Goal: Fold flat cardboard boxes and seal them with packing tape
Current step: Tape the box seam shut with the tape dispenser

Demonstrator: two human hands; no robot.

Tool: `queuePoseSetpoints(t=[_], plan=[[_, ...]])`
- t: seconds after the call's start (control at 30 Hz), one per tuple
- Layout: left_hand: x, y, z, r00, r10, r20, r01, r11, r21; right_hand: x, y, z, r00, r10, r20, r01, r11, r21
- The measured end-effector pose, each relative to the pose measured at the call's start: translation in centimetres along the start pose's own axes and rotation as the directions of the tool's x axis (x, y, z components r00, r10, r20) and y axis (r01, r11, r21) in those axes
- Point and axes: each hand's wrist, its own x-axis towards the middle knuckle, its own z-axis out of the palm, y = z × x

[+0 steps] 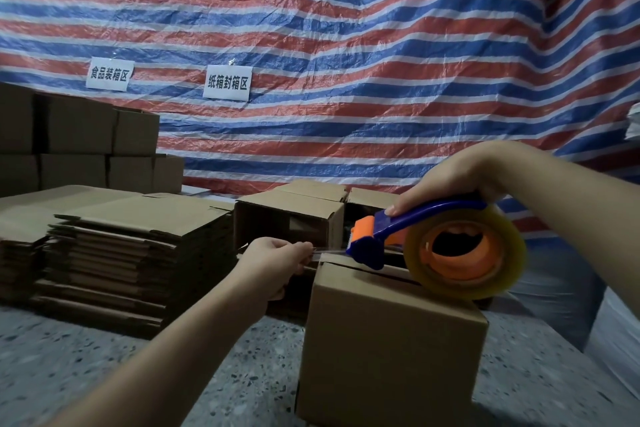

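A folded-up brown cardboard box (388, 350) stands on the speckled floor in front of me, its top flaps closed with a seam showing. My right hand (460, 173) grips a blue and orange tape dispenser (384, 236) carrying a roll of clear packing tape (467, 253), held over the box top. My left hand (277, 260) pinches the free end of the tape (329, 251) just left of the box's far top edge. The strip runs taut between my fingers and the dispenser's blade.
A tall stack of flat cardboard boxes (114, 246) lies at the left. Assembled boxes (291, 215) stand behind the one in front, more are piled at the far left (76, 135). A striped tarpaulin (346, 62) with two paper signs hangs behind. White sacks (609, 322) sit right.
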Motion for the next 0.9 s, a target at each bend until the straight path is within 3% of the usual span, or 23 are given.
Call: queuePoseSetpoints(t=[0.5, 0.7, 0.9], plan=[[0.4, -1.4, -0.2, 0.999, 0.009, 0.037, -0.01, 1.0, 0.026, 0.3, -1.0, 0.2, 1.0, 0.007, 0.024, -0.006, 0.999, -0.034], [-0.2, -3.1, 0.7, 0.957, -0.164, 0.239, 0.197, 0.973, -0.119, 0.1, -1.2, 0.4, 1.0, -0.014, 0.019, 0.014, 0.999, -0.041], [-0.2, -3.9, 1.5, 0.934, -0.228, 0.276, 0.289, 0.935, -0.207, -0.1, -1.0, 0.5, 0.999, -0.029, 0.015, 0.03, 0.999, -0.02]])
